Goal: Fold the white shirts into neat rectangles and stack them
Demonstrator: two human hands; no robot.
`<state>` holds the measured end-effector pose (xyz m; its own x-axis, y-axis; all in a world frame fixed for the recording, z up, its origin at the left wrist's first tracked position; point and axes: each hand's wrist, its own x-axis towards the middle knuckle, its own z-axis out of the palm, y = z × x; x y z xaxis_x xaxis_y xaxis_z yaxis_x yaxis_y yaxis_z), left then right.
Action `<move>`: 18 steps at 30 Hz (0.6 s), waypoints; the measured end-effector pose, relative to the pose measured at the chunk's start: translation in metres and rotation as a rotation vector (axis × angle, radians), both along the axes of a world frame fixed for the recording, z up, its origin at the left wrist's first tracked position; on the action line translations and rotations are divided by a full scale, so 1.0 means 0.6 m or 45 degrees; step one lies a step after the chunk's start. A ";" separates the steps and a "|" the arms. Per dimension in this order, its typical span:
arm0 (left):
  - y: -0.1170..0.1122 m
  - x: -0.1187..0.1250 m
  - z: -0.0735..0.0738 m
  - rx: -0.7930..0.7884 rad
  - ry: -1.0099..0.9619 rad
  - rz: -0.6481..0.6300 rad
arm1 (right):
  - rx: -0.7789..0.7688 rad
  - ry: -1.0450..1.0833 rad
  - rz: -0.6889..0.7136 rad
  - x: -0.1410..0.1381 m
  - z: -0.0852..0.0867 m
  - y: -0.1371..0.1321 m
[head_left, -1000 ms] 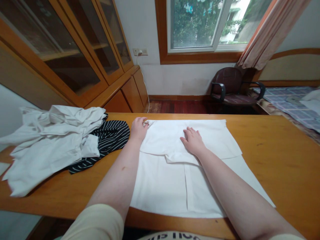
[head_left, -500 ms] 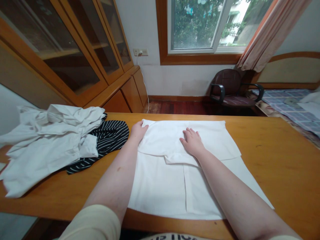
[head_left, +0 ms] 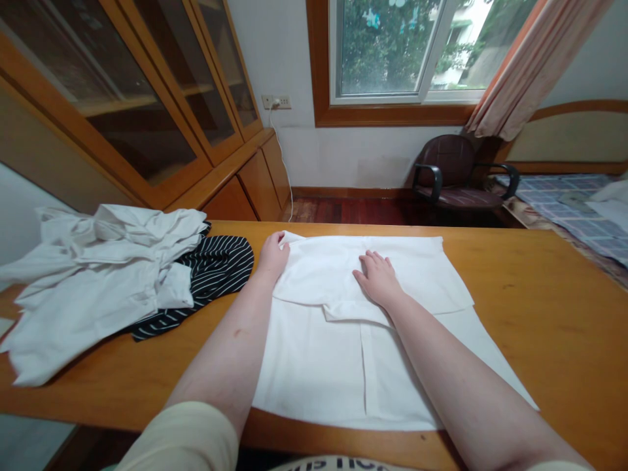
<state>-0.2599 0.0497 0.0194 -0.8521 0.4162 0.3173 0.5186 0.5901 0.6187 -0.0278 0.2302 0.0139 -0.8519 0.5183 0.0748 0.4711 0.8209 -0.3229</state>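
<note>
A white garment (head_left: 314, 360) lies spread on the wooden table, its upper part folded down over the lower part. A short slit or seam runs up the middle of the lower layer, and a small flap sticks out from under the folded edge. My left hand (head_left: 275, 255) is closed at the garment's far left corner, thumb and fingers pinching the cloth, which lifts slightly there. Flat on the folded upper layer rests my right hand (head_left: 379, 278), fingers spread and palm down, pressing on the fabric.
To the left on the table (head_left: 554, 314) is a heap of crumpled white clothing (head_left: 98, 275), partly over a black cloth with white stripes (head_left: 220, 261). Beyond stand a glass-fronted cabinet (head_left: 206, 157), an armchair (head_left: 446, 170) and a bed (head_left: 564, 203).
My left hand has shifted slightly at the far left corner, drawing the pinched cloth up and a little inward. My right hand stays in place.
</note>
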 end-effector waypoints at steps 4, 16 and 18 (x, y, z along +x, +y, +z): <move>0.000 -0.004 -0.007 -0.001 -0.210 0.070 | 0.001 -0.008 -0.007 0.001 0.000 0.000; -0.005 -0.015 -0.032 0.569 -0.685 -0.086 | -0.001 -0.007 -0.010 0.000 -0.002 0.001; -0.005 -0.011 -0.027 0.668 -0.741 -0.146 | 0.002 -0.003 -0.007 0.000 -0.003 0.002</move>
<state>-0.2665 0.0465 0.0033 -0.9022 0.4311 0.0134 0.0664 0.1083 0.9919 -0.0279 0.2311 0.0119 -0.8491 0.5231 0.0735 0.4766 0.8187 -0.3203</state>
